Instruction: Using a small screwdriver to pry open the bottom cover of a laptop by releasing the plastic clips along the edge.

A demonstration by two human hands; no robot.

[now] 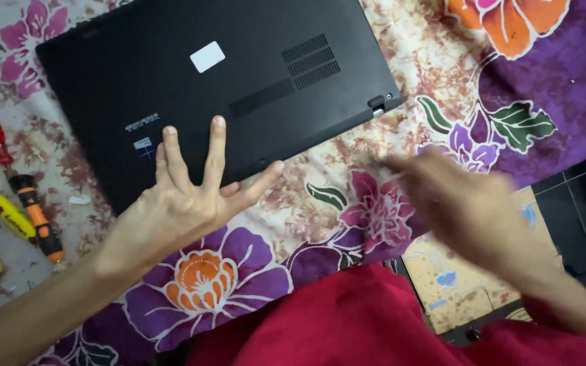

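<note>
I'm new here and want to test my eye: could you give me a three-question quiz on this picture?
1. True or false: the laptop lies underside up.
2. Which hand rests fingers on the laptop: left or right?
3. The screwdrivers lie on which side of the laptop? A. left B. right

Key: 1 true; 2 left; 3 A. The right hand is blurred; its grip cannot be told.

Probably home: floral cloth [374,203], tiled floor [584,203].

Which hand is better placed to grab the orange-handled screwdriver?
Probably left. The left hand rests on the laptop, on the same side as the orange-handled screwdriver. The blurred right hand is over the floral cloth, far across.
</note>
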